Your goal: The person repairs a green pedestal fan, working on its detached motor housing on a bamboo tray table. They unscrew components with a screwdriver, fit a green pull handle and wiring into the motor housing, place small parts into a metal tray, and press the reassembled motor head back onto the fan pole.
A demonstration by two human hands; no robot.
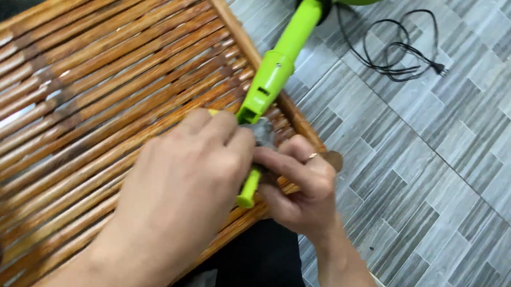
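Head view: left hand (187,174) clamping, right hand (301,188) pinching the green tool (275,70) over the slatted wooden surface (86,83), risking slipping, its long end levering sideways.

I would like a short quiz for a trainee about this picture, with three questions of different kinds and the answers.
1. True or false: the black cord lies on the slatted wooden bench.
2. Which hand wears a ring? A) left hand B) right hand
3. What colour is the long tool that both hands hold?

Key: 1. False, it lies on the grey tiled floor. 2. B. 3. Bright green.
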